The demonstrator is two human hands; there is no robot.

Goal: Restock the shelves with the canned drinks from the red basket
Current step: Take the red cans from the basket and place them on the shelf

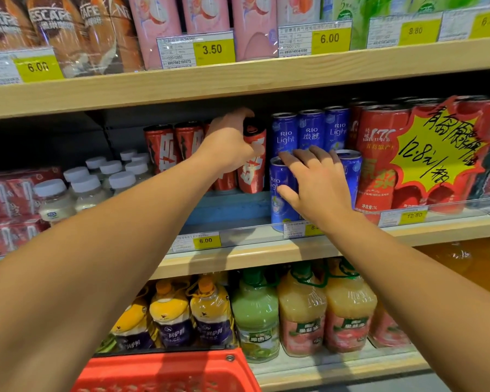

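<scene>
Red cans (252,162) with white lettering and black tops are seen mid-frame, blue cans (284,134) with pale lettering beside them. A red basket (167,372) is seen at the bottom. Yellow price tags (214,50) are dotted along the pale wood shelves (238,80).

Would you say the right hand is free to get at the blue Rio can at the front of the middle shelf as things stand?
Probably yes. The right hand is open and already lies against the front blue Rio can, with nothing between them. The left hand grips a red can beside it, clear of the way.
</scene>
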